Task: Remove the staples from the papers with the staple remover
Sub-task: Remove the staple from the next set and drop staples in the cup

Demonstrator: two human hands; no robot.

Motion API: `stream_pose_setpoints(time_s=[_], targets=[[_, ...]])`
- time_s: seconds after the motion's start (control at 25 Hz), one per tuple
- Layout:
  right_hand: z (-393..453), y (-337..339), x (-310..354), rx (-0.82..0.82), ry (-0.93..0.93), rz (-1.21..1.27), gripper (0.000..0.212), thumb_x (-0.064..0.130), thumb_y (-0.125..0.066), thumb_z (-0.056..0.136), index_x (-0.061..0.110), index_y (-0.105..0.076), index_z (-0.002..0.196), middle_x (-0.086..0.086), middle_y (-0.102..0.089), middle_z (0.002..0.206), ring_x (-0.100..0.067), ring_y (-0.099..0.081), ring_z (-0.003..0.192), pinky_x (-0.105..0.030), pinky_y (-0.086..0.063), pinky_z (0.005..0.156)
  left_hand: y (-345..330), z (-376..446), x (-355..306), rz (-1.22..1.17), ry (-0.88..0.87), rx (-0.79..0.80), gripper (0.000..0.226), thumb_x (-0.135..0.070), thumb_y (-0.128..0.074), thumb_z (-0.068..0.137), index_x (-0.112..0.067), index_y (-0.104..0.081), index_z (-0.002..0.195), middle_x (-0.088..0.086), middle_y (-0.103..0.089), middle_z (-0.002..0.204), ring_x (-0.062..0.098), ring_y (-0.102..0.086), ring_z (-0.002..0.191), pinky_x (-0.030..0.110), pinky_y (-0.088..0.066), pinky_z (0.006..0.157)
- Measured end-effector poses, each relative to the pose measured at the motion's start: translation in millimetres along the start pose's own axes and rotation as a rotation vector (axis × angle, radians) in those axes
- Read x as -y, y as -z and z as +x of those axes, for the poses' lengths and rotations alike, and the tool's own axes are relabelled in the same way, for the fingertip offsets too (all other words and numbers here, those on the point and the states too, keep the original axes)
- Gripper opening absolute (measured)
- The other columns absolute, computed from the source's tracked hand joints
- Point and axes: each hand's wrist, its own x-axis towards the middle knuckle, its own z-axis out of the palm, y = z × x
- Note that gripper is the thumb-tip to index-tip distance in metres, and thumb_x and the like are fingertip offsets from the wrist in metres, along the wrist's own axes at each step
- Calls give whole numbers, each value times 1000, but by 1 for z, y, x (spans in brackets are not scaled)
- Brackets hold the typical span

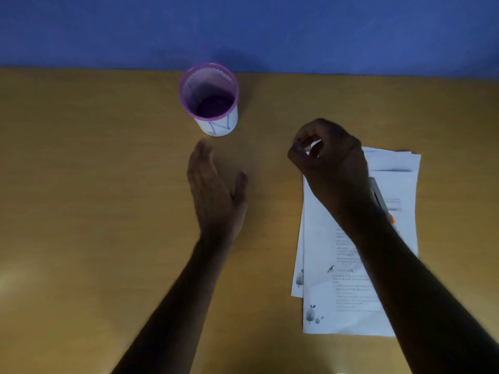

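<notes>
A small stack of printed white papers (348,306) lies on the wooden table at the right. My right hand (329,163) hovers over the stack's top-left corner with fingers curled and pinched; a bit of white paper shows between the fingertips. A grey tool with an orange tip, apparently the staple remover (378,197), rests on the papers, partly hidden behind my right forearm. My left hand (216,195) is held over bare table left of the papers, fingers straight and thumb spread, holding nothing. No staple is discernible.
A purple mesh cup (209,98) with a white paper label stands near the table's far edge, just beyond my left hand. The yellow-brown table (81,184) ends at a blue wall (243,31) behind.
</notes>
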Motion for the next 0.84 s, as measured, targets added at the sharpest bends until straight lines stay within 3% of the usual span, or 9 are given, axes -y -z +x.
stream_pose_setpoints(time_s=[0.16, 0.36, 0.52, 0.84], targets=[[43, -12, 47, -21, 209, 80, 12, 28, -69, 95, 16, -69, 96, 8, -68, 90, -5, -63, 77, -19, -55, 70, 2, 37, -10, -192, 180, -101, 86, -28, -75, 90, 11, -30, 152, 28, -38, 155, 38, -39, 145, 39, -34, 122], [76, -40, 81, -2, 405, -8, 12, 26, -68, 96, 15, -65, 101, 3, -64, 102, -10, -63, 91, -26, -59, 73, -5, 74, -19, -276, 135, -164, 98, -30, -87, 82, 9, -30, 151, 25, -40, 151, 30, -48, 138, 35, -53, 106], [82, -54, 88, 2, 440, -116, 15, 28, -65, 98, 16, -65, 107, -4, -63, 114, -17, -64, 102, -32, -60, 75, -12, 81, -12, -348, 78, -174, 91, -30, -88, 83, 8, -37, 147, 22, -47, 147, 30, -54, 134, 44, -55, 101], [79, -58, 81, -77, 424, -61, 20, 27, -60, 101, 13, -67, 113, -8, -64, 119, -15, -65, 104, -20, -53, 74, -14, 77, -8, -271, 60, -196, 85, -27, -86, 86, 10, -39, 146, 22, -50, 146, 27, -54, 134, 40, -54, 102]])
